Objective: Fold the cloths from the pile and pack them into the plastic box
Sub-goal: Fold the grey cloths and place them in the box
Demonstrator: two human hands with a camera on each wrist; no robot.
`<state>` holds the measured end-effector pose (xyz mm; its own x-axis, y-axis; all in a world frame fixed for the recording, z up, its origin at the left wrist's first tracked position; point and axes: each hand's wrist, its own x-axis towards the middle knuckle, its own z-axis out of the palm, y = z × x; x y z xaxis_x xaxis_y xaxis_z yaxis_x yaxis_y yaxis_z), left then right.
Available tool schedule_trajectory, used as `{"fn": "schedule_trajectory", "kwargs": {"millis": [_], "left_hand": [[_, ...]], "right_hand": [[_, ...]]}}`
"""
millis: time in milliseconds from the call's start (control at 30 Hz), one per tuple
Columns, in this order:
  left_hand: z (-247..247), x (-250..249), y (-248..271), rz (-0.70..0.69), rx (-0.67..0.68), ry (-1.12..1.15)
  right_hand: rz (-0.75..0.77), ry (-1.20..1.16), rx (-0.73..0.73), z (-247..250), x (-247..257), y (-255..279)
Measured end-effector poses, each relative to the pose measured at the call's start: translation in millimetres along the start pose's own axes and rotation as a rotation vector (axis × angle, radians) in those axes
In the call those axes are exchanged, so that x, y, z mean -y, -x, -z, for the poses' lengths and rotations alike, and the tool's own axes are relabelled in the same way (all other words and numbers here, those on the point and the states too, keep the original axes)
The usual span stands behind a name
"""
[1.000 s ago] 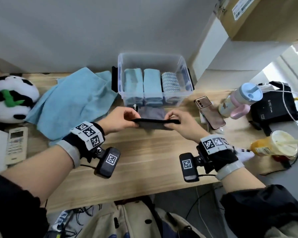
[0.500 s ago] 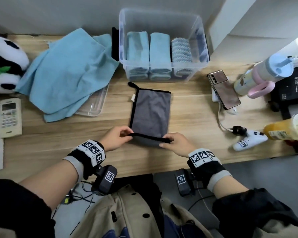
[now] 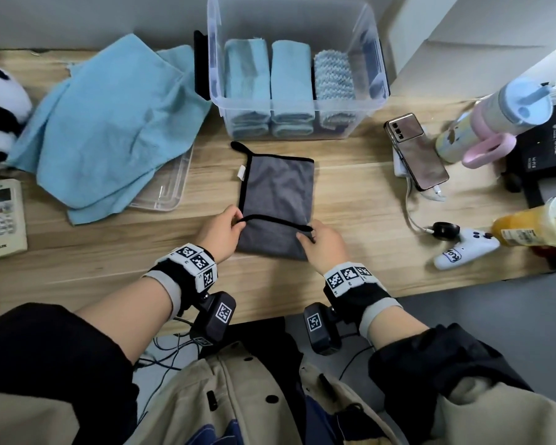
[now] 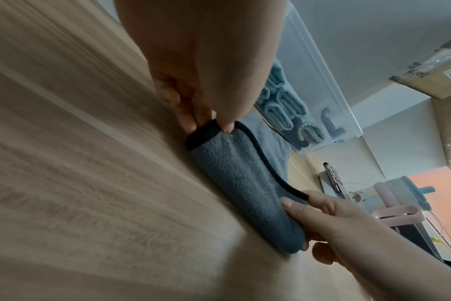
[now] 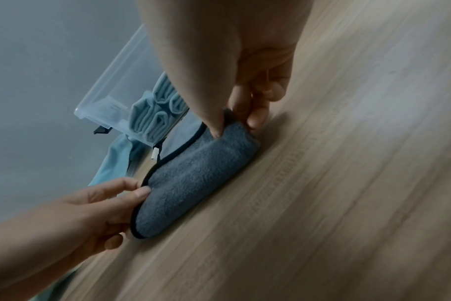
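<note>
A grey cloth (image 3: 278,191) with black edging lies on the wooden table in front of the clear plastic box (image 3: 371,101). Its near end is turned over towards the box. My left hand (image 3: 228,228) pinches the left corner of that turned edge, seen close in the left wrist view on the cloth (image 4: 245,179). My right hand (image 3: 315,239) pinches the right corner, seen on the cloth (image 5: 193,175) in the right wrist view. Inside the box stand two folded blue cloths (image 3: 291,78) and a striped one (image 3: 333,75). The pile of blue cloths (image 3: 109,123) lies at the left.
The box lid (image 3: 167,194) lies under the blue pile. A remote control (image 3: 0,216) and a panda plush (image 3: 0,107) sit far left. At the right are a phone (image 3: 418,152), a tumbler (image 3: 491,120), a game controller (image 3: 463,252), a drink cup (image 3: 536,223) and a cable.
The grey cloth went from held in the air to laid flat on the table. Both hands have now lifted its near edge and carried it further towards the box.
</note>
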<state>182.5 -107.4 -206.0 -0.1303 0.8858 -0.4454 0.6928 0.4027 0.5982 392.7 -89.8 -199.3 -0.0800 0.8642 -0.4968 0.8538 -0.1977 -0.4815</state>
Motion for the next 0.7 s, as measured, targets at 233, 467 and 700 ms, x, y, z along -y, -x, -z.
{"fn": "schedule_trajectory", "kwargs": {"millis": [233,467,700], "left_hand": [[-6.8,4.8,-2.7,0.066,-0.007,0.0],[-2.0,6.2,-7.4,0.209,0.061,0.126],[0.9,9.7,-8.5,0.188,0.09,0.17]], "right_hand": [[-0.066,0.082,-0.087,5.1,3.5,-3.5],[0.534,0.257,-0.02,1.3,-0.9,9.6],[0.542,0.374,-0.007,-7.3,1.6,8.0]]}}
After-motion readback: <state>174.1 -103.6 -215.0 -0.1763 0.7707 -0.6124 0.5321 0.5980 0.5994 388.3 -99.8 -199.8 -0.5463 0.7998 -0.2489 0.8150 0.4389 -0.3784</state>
